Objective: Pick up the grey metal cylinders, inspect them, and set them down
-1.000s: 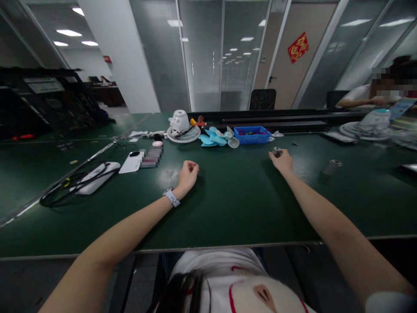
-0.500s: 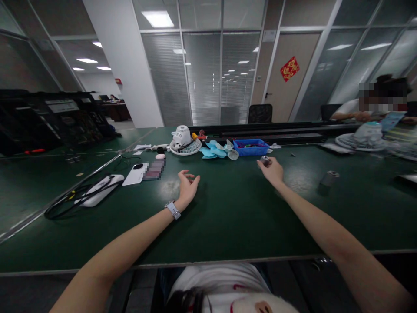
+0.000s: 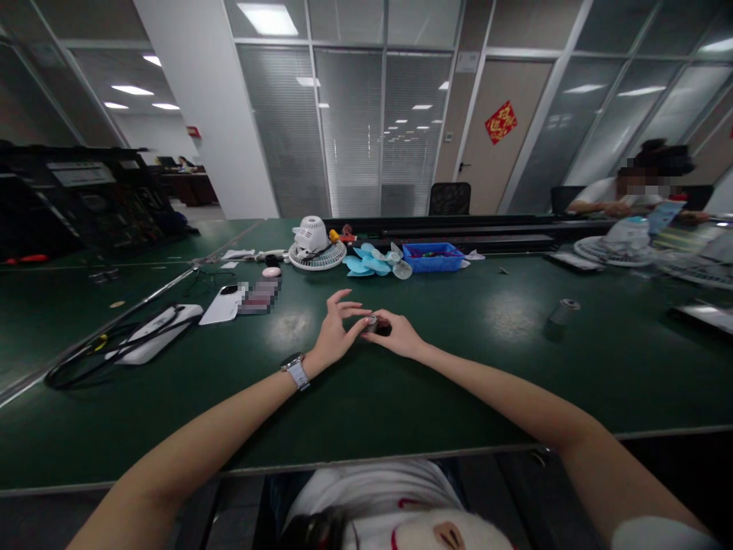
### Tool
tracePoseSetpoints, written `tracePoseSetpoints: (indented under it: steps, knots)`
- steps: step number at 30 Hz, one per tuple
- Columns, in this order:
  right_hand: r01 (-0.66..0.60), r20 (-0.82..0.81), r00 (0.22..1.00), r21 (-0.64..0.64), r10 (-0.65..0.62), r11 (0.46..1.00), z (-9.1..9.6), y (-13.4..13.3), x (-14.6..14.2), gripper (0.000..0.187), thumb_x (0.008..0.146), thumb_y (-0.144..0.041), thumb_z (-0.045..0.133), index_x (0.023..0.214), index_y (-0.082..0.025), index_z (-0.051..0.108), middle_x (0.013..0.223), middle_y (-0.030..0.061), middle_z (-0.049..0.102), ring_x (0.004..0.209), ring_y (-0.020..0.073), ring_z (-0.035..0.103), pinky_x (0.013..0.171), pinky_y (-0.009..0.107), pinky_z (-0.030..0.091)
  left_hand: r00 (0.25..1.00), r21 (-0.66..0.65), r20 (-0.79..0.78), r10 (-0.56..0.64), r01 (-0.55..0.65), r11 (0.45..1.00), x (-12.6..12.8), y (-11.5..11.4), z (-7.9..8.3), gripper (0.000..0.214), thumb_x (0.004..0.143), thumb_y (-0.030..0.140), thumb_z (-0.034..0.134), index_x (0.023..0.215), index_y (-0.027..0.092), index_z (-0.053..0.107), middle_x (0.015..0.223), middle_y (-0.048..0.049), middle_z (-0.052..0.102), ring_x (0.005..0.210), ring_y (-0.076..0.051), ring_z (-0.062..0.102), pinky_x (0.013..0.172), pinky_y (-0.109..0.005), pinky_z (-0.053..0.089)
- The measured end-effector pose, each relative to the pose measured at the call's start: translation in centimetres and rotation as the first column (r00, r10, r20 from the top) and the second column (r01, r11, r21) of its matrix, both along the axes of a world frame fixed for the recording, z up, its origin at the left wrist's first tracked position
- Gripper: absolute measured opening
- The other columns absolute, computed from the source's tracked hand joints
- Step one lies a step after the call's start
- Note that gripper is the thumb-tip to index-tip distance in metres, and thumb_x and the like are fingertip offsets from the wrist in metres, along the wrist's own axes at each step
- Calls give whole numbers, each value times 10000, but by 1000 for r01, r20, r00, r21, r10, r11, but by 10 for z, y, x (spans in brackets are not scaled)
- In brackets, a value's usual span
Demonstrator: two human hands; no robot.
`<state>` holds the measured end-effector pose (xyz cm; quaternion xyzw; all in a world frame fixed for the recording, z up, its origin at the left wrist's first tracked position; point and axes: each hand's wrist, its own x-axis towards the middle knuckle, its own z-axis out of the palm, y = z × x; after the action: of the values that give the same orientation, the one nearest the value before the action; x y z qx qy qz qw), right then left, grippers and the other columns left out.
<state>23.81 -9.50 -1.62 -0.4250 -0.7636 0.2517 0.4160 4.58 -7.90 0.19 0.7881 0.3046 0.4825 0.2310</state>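
Note:
Both hands meet over the green table around a small grey metal cylinder (image 3: 372, 324) that looks like a small motor. My right hand (image 3: 399, 334) pinches it between thumb and fingers. My left hand (image 3: 337, 330), with a watch at its wrist, has thumb and index finger closed on the same motor from the left, while its other fingers stretch out. Fingers hide part of the motor. A second similar cylinder (image 3: 566, 311) stands upright on the table to the right.
Farther back are a white fan body (image 3: 313, 243), light blue fan blades (image 3: 366, 261) and a blue tray (image 3: 432, 258) of small parts. Phones (image 3: 222, 305) and a cabled white power bank (image 3: 162, 334) lie left. A co-worker (image 3: 607, 200) sits at the far right.
My right hand has brought the motor leftward and nearer to me, to the middle. My left hand has moved slightly right and closed its thumb and index finger on the motor.

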Motion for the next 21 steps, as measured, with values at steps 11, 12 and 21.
tracePoseSetpoints:
  steps: [11, 12, 21]
  knots:
    - [49, 65, 997, 6, -50, 999, 2, -3, 0, 394, 779, -472, 727, 1068, -225, 624, 984, 30, 698, 905, 200, 671, 810, 349, 526, 1000, -81, -26, -3, 1, 997, 8, 2, 21, 477, 796, 327, 703, 1162, 237, 409, 871, -19, 748, 971, -212, 704, 911, -384, 508]
    - [56, 70, 996, 6, -56, 998, 2, -3, 0, 410, 774, -480, 730, 1078, -227, 623, 992, 30, 699, 913, 202, 670, 815, 352, 525, 1000, -76, -6, 6, -6, 997, 8, 2, 22, 453, 799, 327, 699, 1139, 235, 414, 880, -26, 749, 971, -213, 705, 909, -382, 506]
    - [64, 60, 996, 1, -64, 998, 2, -2, -2, 413, 763, -475, 740, 1075, -230, 627, 1021, 32, 707, 932, 198, 676, 854, 357, 530, 990, -234, 15, 141, -134, 963, -18, 23, -8, 456, 745, 372, 736, 1052, 231, 430, 829, -39, 765, 864, -232, 720, 793, -369, 506]
